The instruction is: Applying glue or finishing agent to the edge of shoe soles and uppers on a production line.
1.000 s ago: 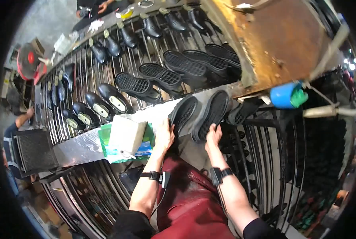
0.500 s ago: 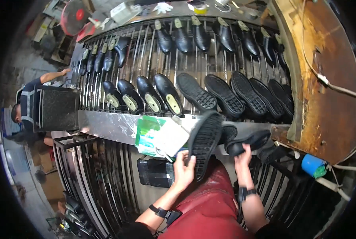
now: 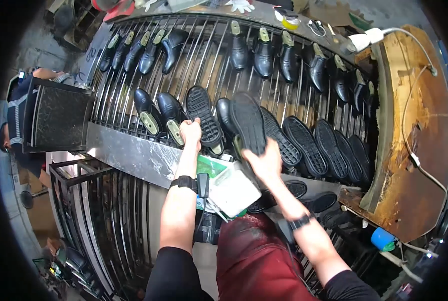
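My left hand [image 3: 190, 133] is closed at the edge of a black shoe sole [image 3: 203, 113] with its tread up, lying over the front row of the rack. Beside it, my right hand [image 3: 265, 159] grips the near end of another black sole [image 3: 248, 119], slightly blurred. Whether an upper is attached beneath either sole is hidden. Between the two soles a black shoe upper [image 3: 226, 118] shows in part. Left of my left hand, black shoes on lasts [image 3: 169, 108] lie toe away, their pale last tops facing up.
Several tread-up soles [image 3: 304, 143] continue right along the bar rack [image 3: 211, 60]; lasted shoes [image 3: 262, 57] fill its far row. A white pad [image 3: 234, 193] lies on the metal ledge [image 3: 129, 153]. A wooden board [image 3: 424, 135] stands right. Another person's arm [image 3: 46, 74] shows far left.
Both hands have moved forward from the near ledge to the rack's front row. The sole near my left hand now lies over that row; my right hand has brought another sole up. The view has shifted.
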A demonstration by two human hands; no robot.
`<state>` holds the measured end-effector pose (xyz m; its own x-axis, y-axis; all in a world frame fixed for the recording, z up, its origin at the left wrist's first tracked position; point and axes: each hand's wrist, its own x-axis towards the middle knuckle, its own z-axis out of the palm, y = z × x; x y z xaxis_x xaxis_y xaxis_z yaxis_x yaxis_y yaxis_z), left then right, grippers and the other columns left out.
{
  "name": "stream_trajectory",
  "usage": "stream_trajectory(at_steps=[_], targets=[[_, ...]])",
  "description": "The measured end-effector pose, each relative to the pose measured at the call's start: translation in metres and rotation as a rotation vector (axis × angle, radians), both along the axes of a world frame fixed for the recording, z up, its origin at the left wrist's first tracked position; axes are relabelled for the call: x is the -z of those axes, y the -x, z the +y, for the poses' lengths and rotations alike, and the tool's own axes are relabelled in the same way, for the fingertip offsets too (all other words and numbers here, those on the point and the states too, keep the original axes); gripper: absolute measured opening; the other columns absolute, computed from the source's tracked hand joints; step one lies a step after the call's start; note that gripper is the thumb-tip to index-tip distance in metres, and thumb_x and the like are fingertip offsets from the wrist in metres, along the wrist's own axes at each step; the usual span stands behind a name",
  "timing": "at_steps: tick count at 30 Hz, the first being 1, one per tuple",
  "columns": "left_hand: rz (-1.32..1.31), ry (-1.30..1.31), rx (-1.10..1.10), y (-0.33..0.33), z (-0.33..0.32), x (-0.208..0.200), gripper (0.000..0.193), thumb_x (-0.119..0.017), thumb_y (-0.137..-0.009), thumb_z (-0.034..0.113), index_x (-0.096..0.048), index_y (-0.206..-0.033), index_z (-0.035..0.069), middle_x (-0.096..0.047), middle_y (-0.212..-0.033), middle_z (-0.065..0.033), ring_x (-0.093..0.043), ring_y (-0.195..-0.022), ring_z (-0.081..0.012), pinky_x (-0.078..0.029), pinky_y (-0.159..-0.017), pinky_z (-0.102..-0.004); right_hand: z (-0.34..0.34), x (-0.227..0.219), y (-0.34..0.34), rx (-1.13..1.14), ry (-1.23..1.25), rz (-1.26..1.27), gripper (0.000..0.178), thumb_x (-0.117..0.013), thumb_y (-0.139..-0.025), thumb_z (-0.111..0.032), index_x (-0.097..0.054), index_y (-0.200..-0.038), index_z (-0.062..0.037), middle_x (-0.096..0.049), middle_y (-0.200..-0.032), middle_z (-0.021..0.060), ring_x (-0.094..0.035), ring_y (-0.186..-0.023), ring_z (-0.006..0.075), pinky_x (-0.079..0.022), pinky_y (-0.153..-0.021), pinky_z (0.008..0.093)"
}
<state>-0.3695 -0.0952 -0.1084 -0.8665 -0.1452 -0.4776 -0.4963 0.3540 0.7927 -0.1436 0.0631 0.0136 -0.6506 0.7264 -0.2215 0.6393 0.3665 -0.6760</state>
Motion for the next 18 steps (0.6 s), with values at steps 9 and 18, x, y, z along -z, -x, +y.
stream_trajectory(at_steps=[9, 18], targets=[[-0.047, -0.023, -0.012, -0.003, -0.005, -0.011, 0.041, -0.082, -0.092, 0.023, -0.068, -0.117, -0.006, -0.07, -0.102, -0.0089, -0.065, -0.086, -0.0186, -0.052, -0.083, -0.0324, -0.008, 0.035, 0.081, -0.246, 0.043, -0.307, 0.104, -0.092, -0.071, -0.042, -0.046, -0.146, 0.0117, -0.054, -0.147, 0.0293, -0.059, -0.133, 0.0471, -0.053, -0.109, 0.0518], [0.614, -0.006, 0.829, -0.229, 0.072, -0.179, 0.035, -0.075, -0.09, 0.016, -0.067, -0.12, -0.001, -0.069, -0.112, -0.0204, -0.068, -0.103, -0.0398, -0.054, -0.092, -0.0475, 0.028, -0.008, -0.177, 0.236, 0.109, 0.265, 0.038, -0.086, -0.088, -0.019, -0.071, -0.116, 0.0015, -0.074, -0.086, 0.0087, -0.067, -0.07, 0.012, -0.056, -0.066, 0.0297]])
